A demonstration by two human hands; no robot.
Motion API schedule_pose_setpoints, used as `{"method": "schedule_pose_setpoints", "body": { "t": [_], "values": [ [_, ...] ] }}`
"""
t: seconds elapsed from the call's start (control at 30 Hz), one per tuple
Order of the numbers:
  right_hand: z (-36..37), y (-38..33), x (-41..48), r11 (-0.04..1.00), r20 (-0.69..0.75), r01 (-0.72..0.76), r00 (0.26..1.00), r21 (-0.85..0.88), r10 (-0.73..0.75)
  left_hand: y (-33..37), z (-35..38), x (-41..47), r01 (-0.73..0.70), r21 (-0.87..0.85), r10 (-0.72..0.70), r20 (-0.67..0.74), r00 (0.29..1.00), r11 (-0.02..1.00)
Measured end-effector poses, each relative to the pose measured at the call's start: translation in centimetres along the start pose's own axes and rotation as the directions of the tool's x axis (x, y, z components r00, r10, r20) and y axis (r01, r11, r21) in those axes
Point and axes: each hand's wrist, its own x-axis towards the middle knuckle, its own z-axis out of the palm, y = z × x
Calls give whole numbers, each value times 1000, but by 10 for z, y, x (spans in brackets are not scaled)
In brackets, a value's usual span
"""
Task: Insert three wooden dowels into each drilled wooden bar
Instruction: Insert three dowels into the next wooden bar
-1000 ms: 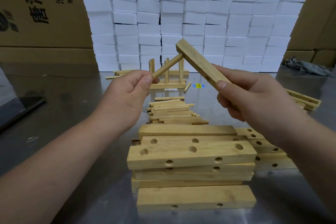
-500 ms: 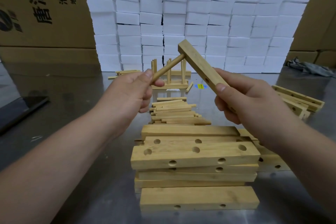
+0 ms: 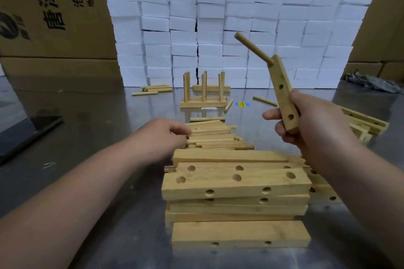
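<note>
My right hand (image 3: 310,122) grips the lower end of a drilled wooden bar (image 3: 283,91), held nearly upright above the table. One dowel (image 3: 253,51) sticks out of the bar's top hole, pointing up and left; two lower holes are bare. My left hand (image 3: 166,133) reaches down to the pile of loose dowels (image 3: 214,136), its fingertips touching the pile's left side. A stack of drilled bars (image 3: 236,183) lies in front of me. Farther back stand two bars with upright dowels (image 3: 203,91).
A wall of white foam blocks (image 3: 238,35) backs the metal table (image 3: 109,116), with cardboard boxes behind. More drilled bars (image 3: 367,122) lie at the right. Stray dowels (image 3: 153,89) lie near the foam. A dark flat object (image 3: 24,133) sits at the left edge.
My left hand let go of the dowel now seated in the bar and dropped to the dowel pile. My right hand swung the bar upright and to the right.
</note>
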Motion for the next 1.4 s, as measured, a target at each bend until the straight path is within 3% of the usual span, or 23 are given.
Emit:
{"method": "schedule_pose_setpoints", "body": {
  "t": [0.13,0.43,0.7,0.83,0.9,0.97,1.07,1.17,1.4],
  "values": [
    [3,-1,-1,999,9,-45,999,-8,45,-4,0,3,-1,68,-3,55,998,998],
    [6,1,-5,998,11,-33,999,-59,34,-5,3,4,-9,-102,-2,-113,994,995],
    [6,2,-2,997,17,-53,998,-57,54,-2,1,3,93,20,-93,-30,995,995],
    [4,5,-2,999,25,-26,999,-45,27,1,0,0,92,-12,-93,-96,991,996],
    [4,5,-1,999,22,-25,999,-36,25,1,-4,-1,64,-104,-78,-136,988,993],
    [4,5,0,999,25,-25,999,-32,26,3,-10,0,8,-353,-61,-140,988,936],
    [5,4,1,1000,56,-8,998,-13,9,9,-13,-1,-18,-755,-38,-57,998,655],
    [5,7,-1,997,131,73,989,-17,-70,15,-10,-5,-17,-839,36,3,999,544],
    [4,7,-10,970,277,234,939,-70,-206,28,-8,-13,-123,-828,136,-57,989,548]
  ]
}}
